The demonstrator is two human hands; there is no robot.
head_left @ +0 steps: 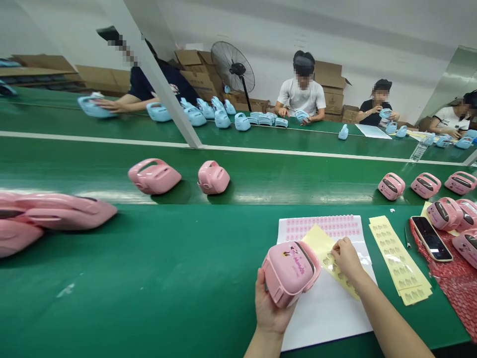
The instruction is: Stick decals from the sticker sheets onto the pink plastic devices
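Observation:
My left hand point(271, 311) is wrapped round the lower part of a pink plastic case with a carry handle point(288, 273), holding it tilted above the white paper. On the case's top face is a printed cartoon picture with pink lettering. Fingertips of my right hand point(347, 258) are pinched together at a pale yellow sticker sheet point(316, 238) just right of the case; any single sticker between them is too small to make out. Under the yellow sheet lies a larger white sheet point(328, 313), with rows of small pink stickers point(320, 226) along its far end.
More yellow sticker sheets point(400, 261), tweezers point(408, 238) and a phone point(432, 238) on red bubble wrap point(452, 293) lie to the right. Pink cases point(154, 177) stand on the green belt point(261, 179). Beyond a white post point(160, 79), several people handle blue cases point(242, 122).

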